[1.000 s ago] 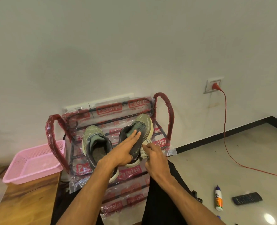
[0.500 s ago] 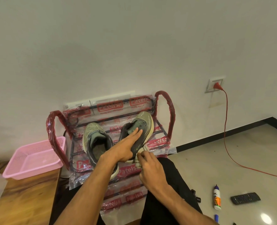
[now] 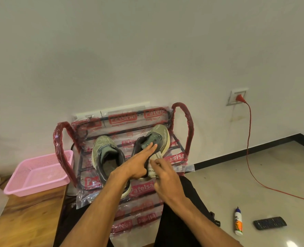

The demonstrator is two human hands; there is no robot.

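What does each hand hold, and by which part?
Right hand pinches the cloth by its right side; left hand lies flat on the right-hand shoe, gripping nothing.

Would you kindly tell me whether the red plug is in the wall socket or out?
In: the red plug sits in the wall socket, its cord trailing to the floor.
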